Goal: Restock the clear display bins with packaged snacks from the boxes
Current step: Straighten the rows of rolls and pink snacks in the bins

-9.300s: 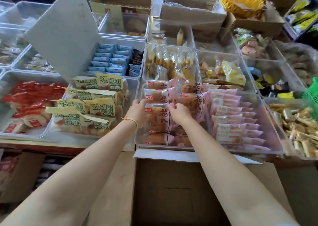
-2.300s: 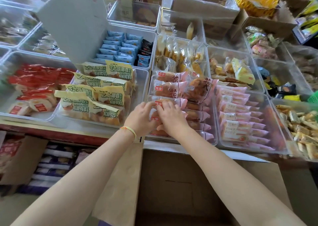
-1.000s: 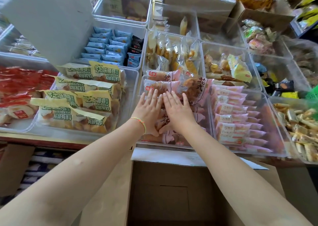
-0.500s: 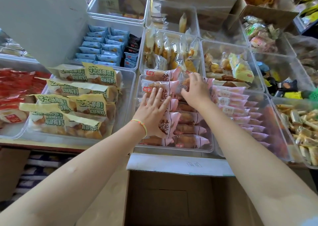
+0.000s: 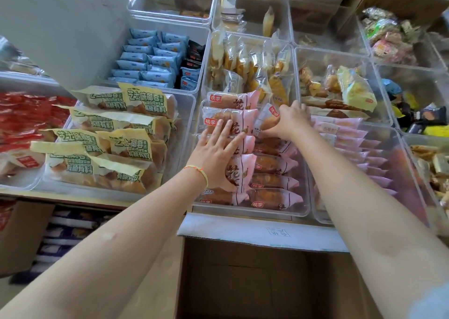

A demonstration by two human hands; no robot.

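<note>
You are tidying, not loading: the pink-and-clear wrapped bread packets (image 5: pixel 272 164) are already lying in two columns inside the clear plastic display bin (image 5: pixel 306 197) at the centre of the frame, and by my reading this bin is nearly full. Your left hand (image 5: pixel 216 154) is lying flat with its fingers spread, pressing down on the left column of packets. Your right hand (image 5: pixel 289 122) is reaching further up the frame, its thumb and fingers curling round one tilted packet (image 5: pixel 267 118) at the top of the right column, close to the bin's far wall.

The open brown cardboard box (image 5: pixel 255 277) is sitting at the bottom centre of the frame, just below the bin; what is showing of its inside looks bare, though its lower part is running out of the frame.

The next move, as I judge it, is calling for you to lay that tilted packet flat in line with the others while the left hand is steadying the stack, and then turn to another box, since the bins at the upper centre of the frame are looking thinly stocked.
</note>
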